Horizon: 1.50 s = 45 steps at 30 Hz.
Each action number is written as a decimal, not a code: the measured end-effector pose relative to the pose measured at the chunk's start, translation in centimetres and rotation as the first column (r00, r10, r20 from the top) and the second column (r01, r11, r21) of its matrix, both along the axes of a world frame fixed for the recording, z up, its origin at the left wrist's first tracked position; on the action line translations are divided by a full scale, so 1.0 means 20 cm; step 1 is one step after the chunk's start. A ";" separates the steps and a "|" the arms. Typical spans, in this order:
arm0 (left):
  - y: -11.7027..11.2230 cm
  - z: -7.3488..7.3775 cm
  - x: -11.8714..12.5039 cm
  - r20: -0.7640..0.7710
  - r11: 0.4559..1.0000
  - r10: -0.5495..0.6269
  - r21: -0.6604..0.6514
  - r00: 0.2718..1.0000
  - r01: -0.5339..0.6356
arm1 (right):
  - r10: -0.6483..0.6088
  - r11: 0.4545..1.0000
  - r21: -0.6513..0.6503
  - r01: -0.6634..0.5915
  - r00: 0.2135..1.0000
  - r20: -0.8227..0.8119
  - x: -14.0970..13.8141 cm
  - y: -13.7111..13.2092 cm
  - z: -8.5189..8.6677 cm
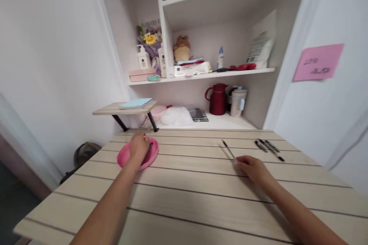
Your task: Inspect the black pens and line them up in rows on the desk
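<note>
My left hand (139,148) is over a pink oval dish (122,157) at the left of the table. Its fingers are closed together; whatever they may hold is too small to make out. A dark, slim pen-like item (150,147) lies in the dish beside these fingers. Further right, my right hand (252,166) pinches one end of a thin pen (229,150), whose dark tip points away and to the left. Several dark pens (271,149) lie on the table beyond my right hand, at the right.
The slatted wooden table (184,199) runs up to a white shelf unit (218,74). A small raised stand (112,109) with blue paper (136,103) is at the back left. A red jug (217,99), a lidded cup (238,101) and a white plastic bag (176,116) line the back.
</note>
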<state>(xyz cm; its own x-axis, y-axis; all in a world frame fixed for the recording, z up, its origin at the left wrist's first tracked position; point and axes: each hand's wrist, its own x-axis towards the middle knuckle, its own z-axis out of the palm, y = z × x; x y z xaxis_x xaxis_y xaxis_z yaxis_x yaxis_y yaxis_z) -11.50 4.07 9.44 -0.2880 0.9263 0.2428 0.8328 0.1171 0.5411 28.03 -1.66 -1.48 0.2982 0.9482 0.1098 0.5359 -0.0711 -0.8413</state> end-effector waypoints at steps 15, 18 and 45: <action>-0.18 -0.42 1.22 0.987 0.617 0.034 0.104 -0.158 0.780 | -0.006 1.000 0.027 -0.005 0.920 0.392 0.20 0.02 0.19; -0.18 -0.44 1.22 0.994 0.582 -0.008 0.090 -0.105 0.808 | -0.182 0.960 -0.039 0.276 0.728 0.660 0.43 0.11 0.20; -0.28 -0.44 1.26 0.912 0.393 -0.394 0.057 0.112 0.918 | -0.058 0.974 0.156 0.165 0.844 -0.533 0.26 -0.03 0.27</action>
